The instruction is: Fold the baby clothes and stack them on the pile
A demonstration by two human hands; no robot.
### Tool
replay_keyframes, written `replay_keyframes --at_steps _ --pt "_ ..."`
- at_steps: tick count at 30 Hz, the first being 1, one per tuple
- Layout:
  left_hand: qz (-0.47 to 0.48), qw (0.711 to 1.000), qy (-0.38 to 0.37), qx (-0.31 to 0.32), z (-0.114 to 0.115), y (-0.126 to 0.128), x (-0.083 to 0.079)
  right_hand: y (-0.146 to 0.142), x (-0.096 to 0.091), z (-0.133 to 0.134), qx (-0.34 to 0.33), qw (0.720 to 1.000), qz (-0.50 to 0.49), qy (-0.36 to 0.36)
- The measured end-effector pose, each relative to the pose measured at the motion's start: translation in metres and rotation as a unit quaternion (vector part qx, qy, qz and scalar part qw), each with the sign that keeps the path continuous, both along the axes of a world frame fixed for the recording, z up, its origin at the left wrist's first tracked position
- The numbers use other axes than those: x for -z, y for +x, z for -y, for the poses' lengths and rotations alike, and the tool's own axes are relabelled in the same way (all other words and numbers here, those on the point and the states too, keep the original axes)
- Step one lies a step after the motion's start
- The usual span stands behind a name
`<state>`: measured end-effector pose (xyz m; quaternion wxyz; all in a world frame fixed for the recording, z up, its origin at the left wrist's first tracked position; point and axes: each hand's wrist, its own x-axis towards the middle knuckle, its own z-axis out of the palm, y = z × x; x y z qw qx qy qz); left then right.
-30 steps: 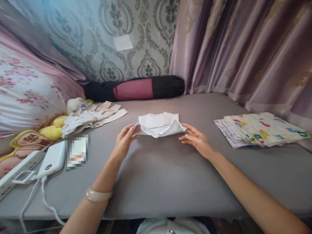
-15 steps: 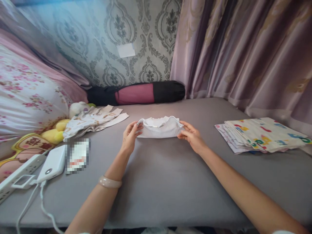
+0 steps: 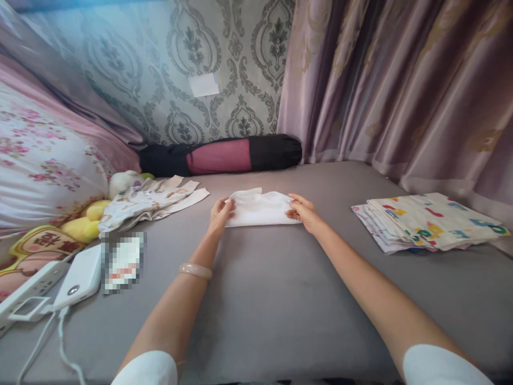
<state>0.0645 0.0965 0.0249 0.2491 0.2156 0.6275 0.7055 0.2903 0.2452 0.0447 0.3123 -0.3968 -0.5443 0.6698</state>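
A small white garment [image 3: 259, 209] lies folded flat on the grey mattress [image 3: 260, 289] in front of me. My left hand [image 3: 220, 212] pinches its left edge, fingers closed on the cloth. A pale bangle sits on that wrist. My right hand [image 3: 303, 211] grips the right edge of the same garment in the same way. Both arms reach forward across the mattress.
A stack of letter-print cloths [image 3: 430, 220] lies at right. A patterned baby garment [image 3: 150, 197] and plush toys [image 3: 86, 222] are at left, beside a white power bank [image 3: 78, 278] and power strip [image 3: 28, 294]. A black-and-pink roll bag [image 3: 220, 154] lies by the wall. Curtains hang at right.
Both hands carried the near edge of the white garment up and away, folding it over onto its far part. It now lies flat and my arms reach farther out.
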Motion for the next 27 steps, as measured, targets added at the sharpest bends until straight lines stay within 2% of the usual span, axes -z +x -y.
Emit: replay_keyframes --at_steps 5,11,17,20,22,24,27 --pt "0.004 0.999 -0.045 -0.012 -0.007 -0.004 0.005 -0.006 0.011 -0.016 0.005 0.999 0.000 -0.051" --pt "0.016 0.997 -0.077 -0.024 -0.013 -0.011 0.006 -0.004 0.011 -0.022 0.007 0.997 -0.019 -0.080" --pt "-0.002 0.992 -0.114 -0.050 -0.018 -0.017 0.013 -0.005 0.013 -0.022 0.015 0.999 0.002 -0.052" --pt "-0.063 0.983 -0.162 -0.055 -0.021 -0.014 0.016 -0.013 0.016 -0.023 0.027 0.997 0.075 0.016" --pt "-0.139 0.970 -0.189 -0.058 -0.026 -0.008 0.016 -0.021 0.017 -0.025 0.023 0.984 0.146 0.098" --pt "-0.227 0.953 -0.193 -0.053 -0.033 0.002 0.016 -0.032 0.016 -0.027 -0.010 0.955 0.220 0.197" --pt "-0.340 0.920 -0.193 -0.024 -0.046 0.021 0.016 -0.051 0.011 -0.027 -0.080 0.884 0.308 0.342"
